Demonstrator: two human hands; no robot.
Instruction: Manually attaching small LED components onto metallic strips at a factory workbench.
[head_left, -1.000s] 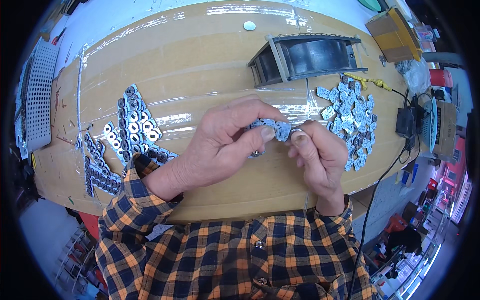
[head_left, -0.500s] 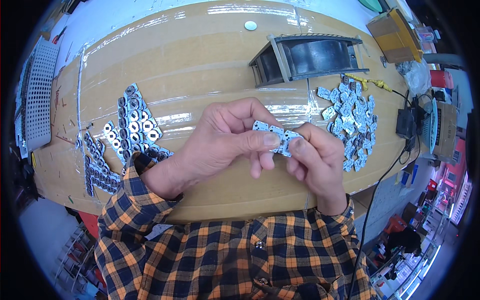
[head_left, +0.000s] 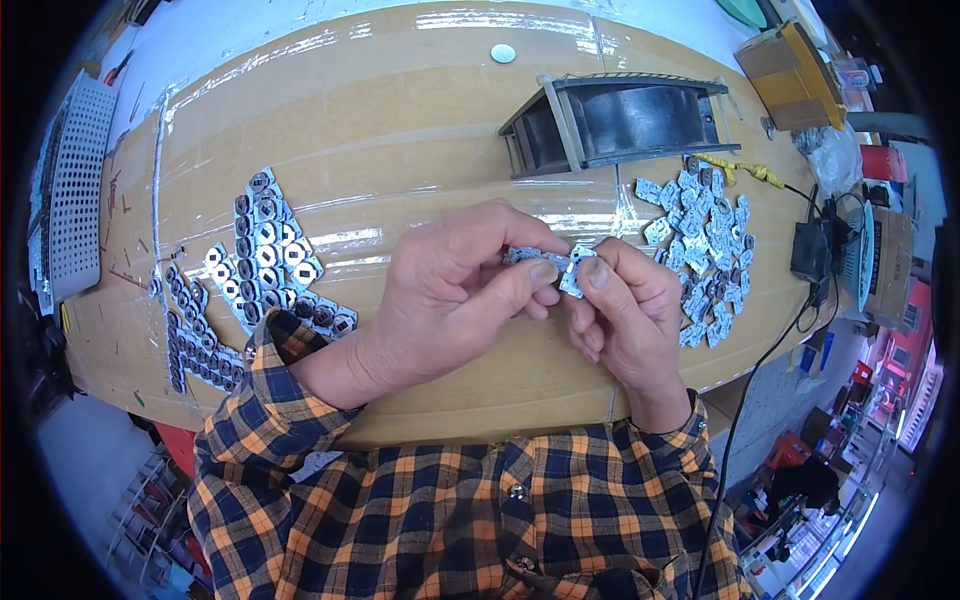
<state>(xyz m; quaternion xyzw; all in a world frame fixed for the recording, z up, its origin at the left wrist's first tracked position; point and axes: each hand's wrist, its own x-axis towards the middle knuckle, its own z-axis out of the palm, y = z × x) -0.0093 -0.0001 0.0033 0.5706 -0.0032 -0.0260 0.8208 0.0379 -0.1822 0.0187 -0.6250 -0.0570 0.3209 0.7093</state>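
Observation:
Above the near middle of the table, both hands pinch a short strip of small circuit boards (head_left: 521,256). My left hand (head_left: 440,275) is closed on its left part, thumb and forefinger pressed on it. In the fingertips of my right hand (head_left: 640,315) is the strip's end board (head_left: 574,272), tilted against the others; whether it is still joined I cannot tell. To the right lies a heap of loose small boards (head_left: 716,250). On the left, unbroken strips of boards with round dark parts (head_left: 268,232) are laid side by side, with more strips (head_left: 205,350) nearer me.
A black box-shaped fan (head_left: 640,122) stands behind the heap, its yellow-wrapped cable (head_left: 745,168) running right to a black adapter (head_left: 810,250). A small white disc (head_left: 502,53) lies far back. A perforated tray (head_left: 82,180) lines the left edge; a cardboard box (head_left: 790,75) sits far right.
The strip between my hands has bent: its end board on the right now tilts away from the rest. My left hand has turned slightly, and the boards lie less flat to view.

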